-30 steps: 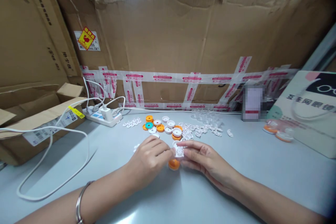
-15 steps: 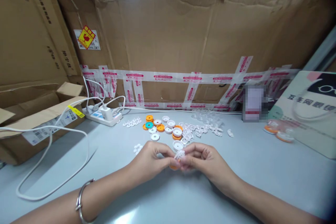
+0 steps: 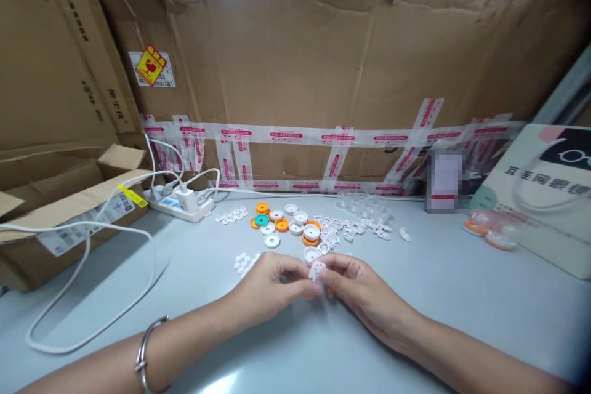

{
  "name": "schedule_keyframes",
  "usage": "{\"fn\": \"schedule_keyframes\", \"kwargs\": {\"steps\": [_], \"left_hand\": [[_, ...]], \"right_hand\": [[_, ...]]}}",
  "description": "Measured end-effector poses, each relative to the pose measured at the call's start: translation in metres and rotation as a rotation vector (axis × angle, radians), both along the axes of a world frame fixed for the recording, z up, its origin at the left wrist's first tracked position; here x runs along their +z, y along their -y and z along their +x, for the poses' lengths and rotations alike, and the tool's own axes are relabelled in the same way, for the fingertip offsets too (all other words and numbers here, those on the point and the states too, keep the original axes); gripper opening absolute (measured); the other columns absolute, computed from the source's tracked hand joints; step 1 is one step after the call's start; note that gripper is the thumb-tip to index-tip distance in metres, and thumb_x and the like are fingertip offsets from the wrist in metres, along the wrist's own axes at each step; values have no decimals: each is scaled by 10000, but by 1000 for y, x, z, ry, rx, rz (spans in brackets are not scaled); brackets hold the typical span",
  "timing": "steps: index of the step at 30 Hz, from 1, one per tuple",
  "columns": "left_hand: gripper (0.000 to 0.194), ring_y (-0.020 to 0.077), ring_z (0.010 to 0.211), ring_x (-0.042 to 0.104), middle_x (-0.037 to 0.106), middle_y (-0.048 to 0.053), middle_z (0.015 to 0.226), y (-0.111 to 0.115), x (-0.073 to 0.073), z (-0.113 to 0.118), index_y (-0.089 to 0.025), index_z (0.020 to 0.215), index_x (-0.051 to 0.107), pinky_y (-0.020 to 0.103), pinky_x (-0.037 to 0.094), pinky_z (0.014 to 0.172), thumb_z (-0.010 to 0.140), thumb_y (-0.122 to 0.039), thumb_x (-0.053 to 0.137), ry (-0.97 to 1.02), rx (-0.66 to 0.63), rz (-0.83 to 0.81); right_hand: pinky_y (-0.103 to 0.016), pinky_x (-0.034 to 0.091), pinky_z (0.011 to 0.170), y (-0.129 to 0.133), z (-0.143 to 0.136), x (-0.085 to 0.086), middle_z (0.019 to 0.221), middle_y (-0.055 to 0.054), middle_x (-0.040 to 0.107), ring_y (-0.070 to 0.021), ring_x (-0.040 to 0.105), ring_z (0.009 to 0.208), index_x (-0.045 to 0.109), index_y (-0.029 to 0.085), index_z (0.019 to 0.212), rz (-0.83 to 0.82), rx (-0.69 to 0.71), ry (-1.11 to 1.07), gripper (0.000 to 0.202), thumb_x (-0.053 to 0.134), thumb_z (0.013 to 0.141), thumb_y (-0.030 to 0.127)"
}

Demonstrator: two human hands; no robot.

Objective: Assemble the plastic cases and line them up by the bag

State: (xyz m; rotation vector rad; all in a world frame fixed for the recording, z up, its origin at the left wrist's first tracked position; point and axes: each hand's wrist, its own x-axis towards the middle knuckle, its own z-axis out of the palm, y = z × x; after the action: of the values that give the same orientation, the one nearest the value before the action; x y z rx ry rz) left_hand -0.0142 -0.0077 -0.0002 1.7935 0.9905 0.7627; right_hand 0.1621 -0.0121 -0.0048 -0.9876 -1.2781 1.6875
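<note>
My left hand (image 3: 270, 286) and my right hand (image 3: 362, 283) meet in front of me, low over the table. Between their fingertips is a small white perforated plastic piece (image 3: 317, 271), pinched by my right thumb and fingers. A sliver of an orange plastic part (image 3: 307, 297) peeks out under my left thumb; my left fingers close around it and hide most of it. Just beyond my fingers lies a white round plastic cup (image 3: 312, 254). Behind it are a pile of white perforated pieces (image 3: 330, 231) and several round parts, including an orange ring (image 3: 281, 225) and a teal disc (image 3: 261, 220).
Small white discs (image 3: 244, 262) lie left of my hands. Clear plastic pieces (image 3: 364, 204) sit farther back. A power strip (image 3: 198, 212) with looping white cables (image 3: 152, 271) and an open carton (image 3: 78, 215) stand left. A large cardboard wall (image 3: 277, 61) closes the back.
The white perforated piece has turned so its flat face shows more. My right fingers have shifted onto its edge, and less of the orange part shows.
</note>
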Motion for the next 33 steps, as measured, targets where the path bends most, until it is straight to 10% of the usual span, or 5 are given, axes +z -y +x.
{"fn": "schedule_keyframes", "kwargs": {"steps": [33], "left_hand": [[218, 135, 598, 556, 632, 7, 639, 10, 4, 0, -181, 743, 635, 286, 383, 667, 836, -183, 437, -462, 79, 774]], "right_hand": [[-224, 419, 661, 3, -3, -1, 732, 14, 590, -97, 543, 692, 552, 167, 856, 138, 34, 56, 260, 668, 730, 363]]}}
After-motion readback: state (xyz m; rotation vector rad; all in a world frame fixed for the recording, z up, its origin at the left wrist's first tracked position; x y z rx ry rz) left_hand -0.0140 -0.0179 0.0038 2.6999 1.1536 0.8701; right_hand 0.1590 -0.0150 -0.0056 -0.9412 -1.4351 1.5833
